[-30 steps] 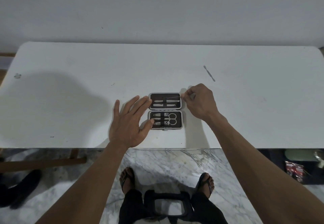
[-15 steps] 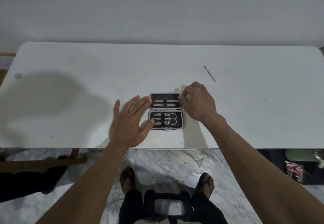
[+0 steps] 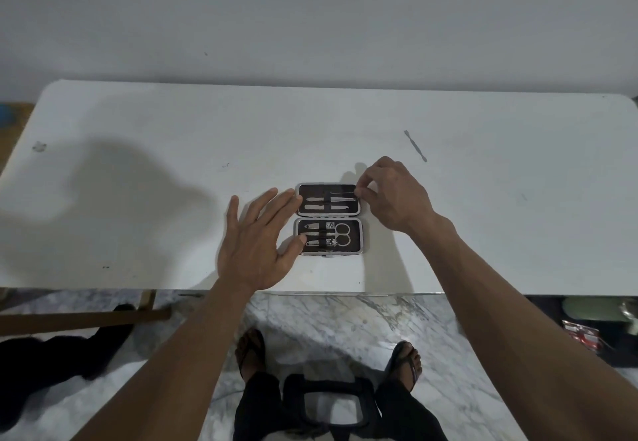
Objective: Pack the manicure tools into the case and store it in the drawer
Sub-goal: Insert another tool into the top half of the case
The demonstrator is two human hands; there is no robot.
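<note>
Steel pick point(image 3: 342, 193) pinched in my right hand point(image 3: 390, 195), half-seated in case point(image 3: 328, 218); left hand point(image 3: 257, 240) splayed flat, bracing; may spring loose if strap misses.

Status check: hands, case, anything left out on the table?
Left hand flat, open, bracing the open case. Right hand pinching a thin tool at the top half. One loose tool on the table, far right. Nothing blocking.

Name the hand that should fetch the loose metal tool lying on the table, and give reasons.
Right. The loose tool lies beyond and right of the right hand, which pinches at the open case's upper-right edge. The left hand lies flat against the case's left side, steadying it.
</note>
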